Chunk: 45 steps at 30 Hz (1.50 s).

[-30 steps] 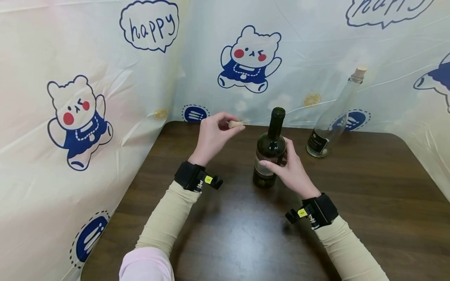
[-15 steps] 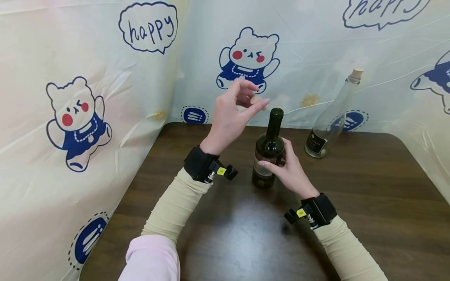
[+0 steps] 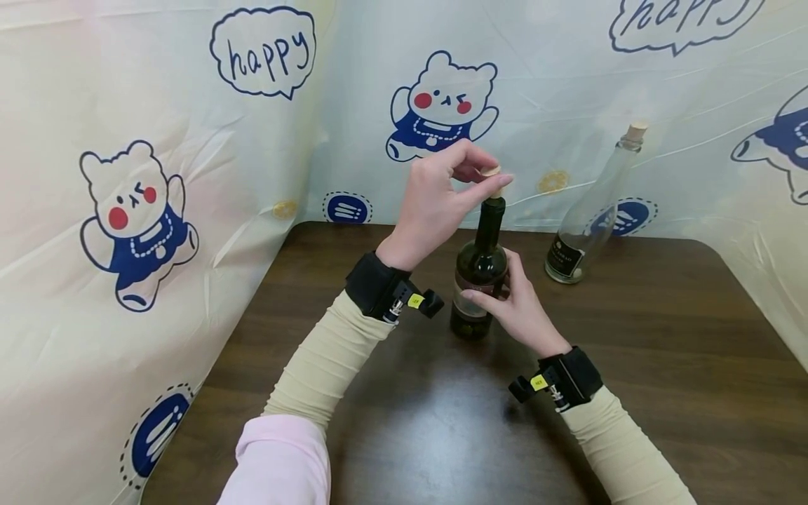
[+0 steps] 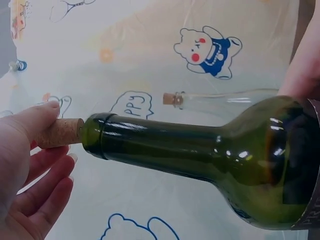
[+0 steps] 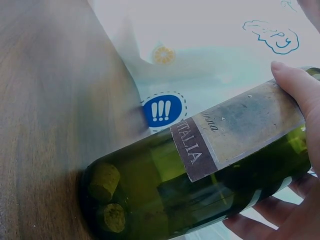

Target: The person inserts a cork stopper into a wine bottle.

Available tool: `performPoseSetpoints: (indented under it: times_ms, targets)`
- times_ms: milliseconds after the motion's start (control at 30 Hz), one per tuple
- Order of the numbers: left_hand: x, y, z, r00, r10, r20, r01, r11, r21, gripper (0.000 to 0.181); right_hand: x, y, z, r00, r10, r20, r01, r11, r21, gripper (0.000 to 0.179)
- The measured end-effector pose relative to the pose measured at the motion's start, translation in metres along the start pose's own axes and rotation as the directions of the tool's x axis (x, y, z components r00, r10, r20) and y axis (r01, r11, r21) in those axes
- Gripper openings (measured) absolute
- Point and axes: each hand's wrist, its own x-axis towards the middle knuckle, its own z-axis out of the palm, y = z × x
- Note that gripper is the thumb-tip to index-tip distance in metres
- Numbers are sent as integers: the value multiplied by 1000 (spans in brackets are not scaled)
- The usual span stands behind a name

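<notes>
A dark green wine bottle (image 3: 482, 263) stands upright on the table, its label facing the person. My right hand (image 3: 527, 308) grips its body from the right, thumb across the label. Over the bottle's mouth, my left hand (image 3: 442, 193) pinches a cork (image 4: 65, 133) between thumb and fingers. In the left wrist view the cork's end meets the rim of the green neck (image 4: 150, 145); whether it sits inside cannot be told. Through the glass in the right wrist view, two corks (image 5: 105, 182) lie at the bottom of the bottle.
A clear glass bottle (image 3: 590, 217) with a cork (image 3: 635, 132) in its neck stands at the back right of the brown wooden table (image 3: 663, 337). A printed curtain (image 3: 353, 91) hangs along the table's back and left edges.
My left hand has risen and moved right with the cork, from left of the bottle to its mouth. The right hand still grips the bottle in the same place.
</notes>
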Motion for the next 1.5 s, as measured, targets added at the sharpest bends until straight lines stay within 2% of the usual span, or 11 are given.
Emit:
performPoseSetpoints:
  times_ms: [600, 833, 900, 967, 1033, 1100, 1233, 1333, 1400, 1433, 1500]
  targets:
    - [-9, -3, 11, 997, -48, 67, 48, 999, 0, 24, 0, -1, -1, 1000, 2, -1, -2, 1000, 16, 81]
    - [-18, -7, 18, 999, -49, 0, 49, 998, -34, 24, 0, 0, -1, 1000, -5, 9, 5, 1000, 16, 82]
    - [-18, -5, 19, 997, -72, 7, 72, 996, -57, 25, 0, 0, -1, 1000, -4, 7, 4, 1000, 19, 82]
    - [-18, -2, 17, 987, -153, 56, 158, 983, -96, 28, 0, 1, -1, 1000, 0, 4, 0, 1000, 20, 81]
    - [-16, 2, 15, 954, -267, 140, 287, 945, -155, 35, 0, 1, -2, 1000, 2, 2, -2, 1000, 22, 81]
    - [-13, 4, 15, 900, -364, 240, 411, 891, -190, 42, 0, 1, -2, 1000, 1, -5, -1, 1000, 21, 81]
    - [-6, 6, 19, 744, -508, 434, 627, 755, -192, 72, 0, 2, -2, 1000, 5, -7, -5, 1000, 25, 80]
    - [-3, 4, 23, 644, -567, 514, 716, 683, -144, 89, 0, 3, -1, 1000, 1, 2, -1, 1000, 26, 79]
    - [-2, 3, 25, 613, -587, 528, 736, 668, -111, 92, 0, 3, -1, 1000, -5, 7, 5, 1000, 22, 79]
    - [-1, 2, 26, 608, -593, 529, 738, 667, -101, 92, 0, 3, -2, 1000, -10, 9, 10, 1000, 19, 79]
    - [0, 1, 27, 613, -589, 526, 729, 678, -92, 89, 0, 2, -3, 1000, -20, 10, 20, 1000, 19, 78]
